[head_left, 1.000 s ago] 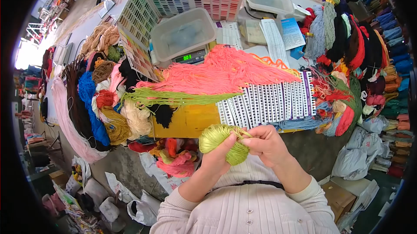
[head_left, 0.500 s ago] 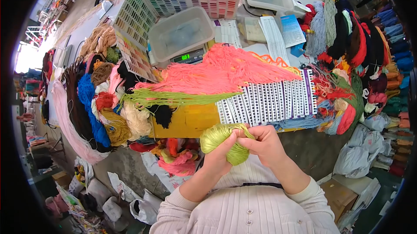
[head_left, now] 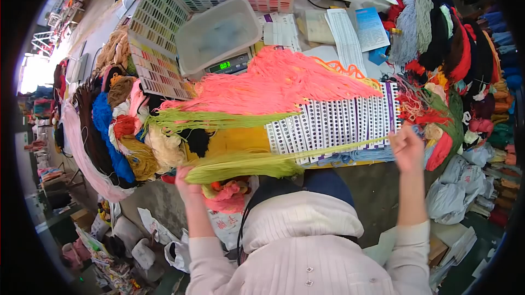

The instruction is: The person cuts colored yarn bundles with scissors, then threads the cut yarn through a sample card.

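A yellow-green hank of embroidery thread (head_left: pixel 240 167) stretches across my front, just past the table's near edge. Its left end is gripped in my left hand (head_left: pixel 189 180), fingers closed around it. From the hank a thin band of the same thread runs taut to the right, up to my right hand (head_left: pixel 406 149), which pinches its end. Beneath that band lie white cards with rows of holes (head_left: pixel 328 125). Behind the hank, a flat bundle of green thread (head_left: pixel 224 121) lies along a heap of coral-pink thread (head_left: pixel 273 81).
A digital scale (head_left: pixel 227 65) carries a clear plastic tub (head_left: pixel 219 35). Behind it stands an open color chart (head_left: pixel 158 32). Mixed skeins (head_left: pixel 131 125) pile up at left, with more (head_left: pixel 429 38) at right. Plastic bags (head_left: pixel 451 196) lie at lower right.
The green thread was a compact bunch between both hands at my middle. Now my hands are far apart, the hank is laid out long, and a strand band is drawn rightward.
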The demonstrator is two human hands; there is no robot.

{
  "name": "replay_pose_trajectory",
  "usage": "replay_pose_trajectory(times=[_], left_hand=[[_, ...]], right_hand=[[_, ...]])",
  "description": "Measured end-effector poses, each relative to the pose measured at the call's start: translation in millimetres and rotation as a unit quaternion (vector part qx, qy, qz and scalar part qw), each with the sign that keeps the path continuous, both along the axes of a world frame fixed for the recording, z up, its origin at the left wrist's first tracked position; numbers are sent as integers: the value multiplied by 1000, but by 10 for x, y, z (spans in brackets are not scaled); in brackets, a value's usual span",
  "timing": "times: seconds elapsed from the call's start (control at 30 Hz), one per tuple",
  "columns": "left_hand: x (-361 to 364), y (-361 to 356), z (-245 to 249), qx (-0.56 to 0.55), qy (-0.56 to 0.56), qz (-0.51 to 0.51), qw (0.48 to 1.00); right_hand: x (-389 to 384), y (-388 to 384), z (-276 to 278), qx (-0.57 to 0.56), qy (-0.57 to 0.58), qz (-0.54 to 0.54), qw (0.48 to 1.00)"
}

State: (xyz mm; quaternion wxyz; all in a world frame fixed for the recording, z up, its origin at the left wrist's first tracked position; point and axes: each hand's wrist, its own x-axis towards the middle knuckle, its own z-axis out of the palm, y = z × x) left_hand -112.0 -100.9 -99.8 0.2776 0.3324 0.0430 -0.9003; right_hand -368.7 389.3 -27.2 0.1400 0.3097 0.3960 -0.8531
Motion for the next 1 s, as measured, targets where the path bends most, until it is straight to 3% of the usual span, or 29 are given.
replay_pose_trajectory(times=[0.07, 0.1, 0.17, 0.2, 0.27, 0.3, 0.37, 0.5, 0.67, 0.77, 0.83, 1.0], left_hand=[[347, -333, -190, -97, -232, 42, 967], [422, -403, -169, -132, -341, 59, 929], [473, -436, -57, -61, -190, 50, 979], [448, -420, 1, 3, -5, -2, 1000], [28, -50, -198, -138, -196, -104, 965], [-95, 39, -534, -31, -52, -179, 982], [-507, 451, -931, 57, 38, -260, 963], [-1646, 1416, -1000, -42, -200, -386, 899], [-2418, 2149, -1395, -280, -301, -508, 757], [-2424, 2219, -1511, -419, -292, -605, 611], [-2263, 2229, -1646, -563, -248, -531, 583], [-2408, 2224, -1301, -397, -279, -589, 646]], right_hand=[[-381, 900, -75, 111, 48, -47, 992], [-568, 1363, -32, 184, 156, 11, 970], [-928, 2578, -71, 245, 218, -99, 939], [-1028, 2603, 35, 274, 248, -151, 917], [-1122, 2055, -278, 329, 247, -69, 909], [-1113, 1552, -421, 370, 224, -1, 902], [-914, 524, -848, 393, 145, 166, 893], [-503, -836, -1662, 398, 167, 356, 829], [-306, -1437, -2189, 516, 340, 365, 696], [-274, -1412, -2234, 541, 391, 334, 666], [-279, -1385, -2177, 540, 414, 342, 647], [-177, -1427, -2054, 571, 421, 432, 556]])
